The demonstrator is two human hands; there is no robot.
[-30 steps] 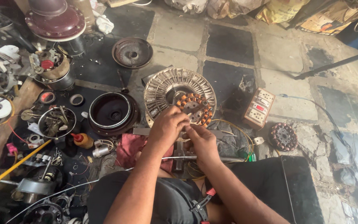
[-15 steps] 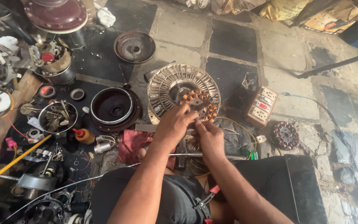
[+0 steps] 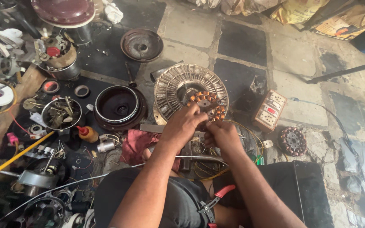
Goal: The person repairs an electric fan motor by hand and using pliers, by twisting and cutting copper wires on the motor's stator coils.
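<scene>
Red-handled pliers [image 3: 216, 200] lie on the person's lap, nearest the camera. Just beyond, left hand [image 3: 185, 123] and right hand [image 3: 219, 134] sit side by side, both pinched on the copper coil winding [image 3: 207, 104]; exact finger grip hidden. The winding sits in the round metal motor housing [image 3: 190, 84] on the stone floor, dark bowl-shaped cover [image 3: 120, 106] left of it, switch box [image 3: 269, 111] right, smaller coil [image 3: 292, 141] further right.

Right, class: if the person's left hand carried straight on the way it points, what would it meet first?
Probably the copper-wound stator inside the round ribbed metal motor housing; the left hand already seems to touch it.
</scene>
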